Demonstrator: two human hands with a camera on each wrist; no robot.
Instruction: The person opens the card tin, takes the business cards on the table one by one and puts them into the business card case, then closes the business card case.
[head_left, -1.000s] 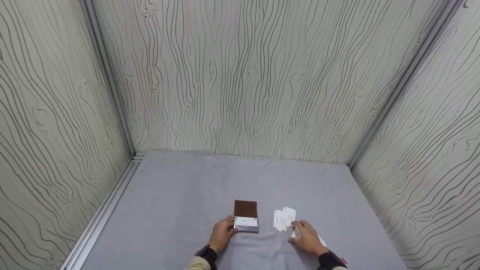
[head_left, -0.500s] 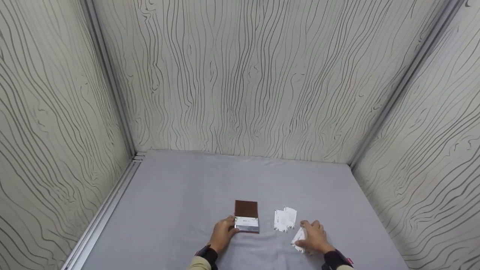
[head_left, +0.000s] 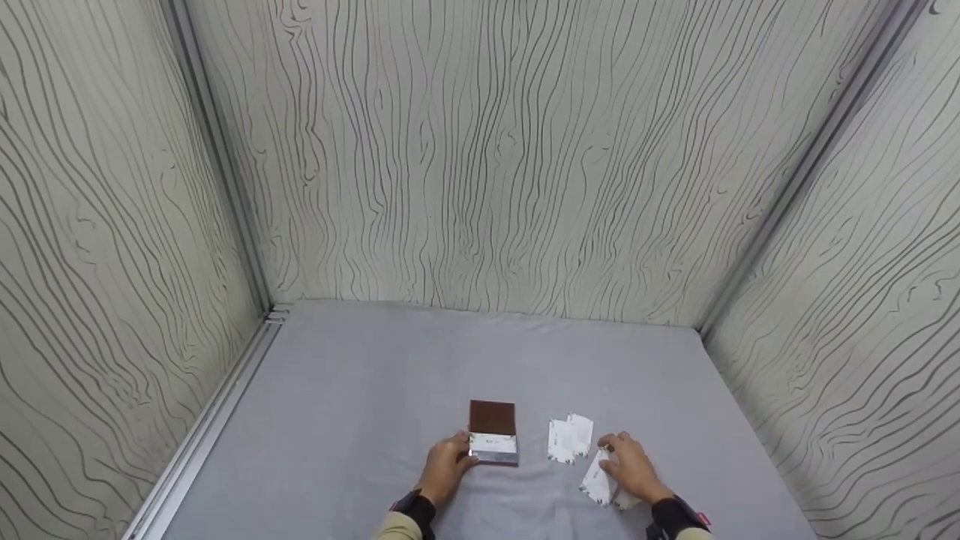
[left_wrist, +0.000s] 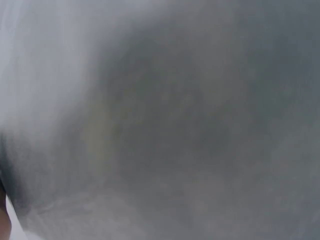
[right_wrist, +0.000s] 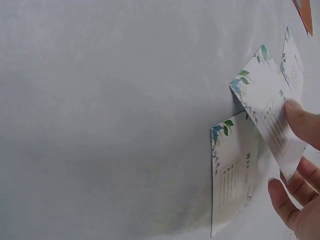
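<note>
A small box (head_left: 492, 418) with a brown lid folded back stands on the cloth, white cards (head_left: 493, 444) showing in its front part. My left hand (head_left: 442, 466) grips the box's left side, thumb at the front corner. Between thumb and fingers my right hand (head_left: 631, 469) pinches a white card (right_wrist: 265, 95) with a leaf-and-flower border, tilted up off the surface. Beneath it lies another such card (right_wrist: 232, 175), partly covered. The left wrist view is mostly blurred grey, with a bit of skin at its lower left edge.
Overlapping white cards (head_left: 570, 439) lie between the box and my right hand. A grey cloth (head_left: 360, 375) covers the table. Wood-grain-patterned panels (head_left: 480, 150) rise at the back and both sides, with a metal rail (head_left: 202, 450) along the left edge.
My right hand has shifted slightly right and now lifts one card apart from another that shows beneath it. The left hand and box have stayed in place.
</note>
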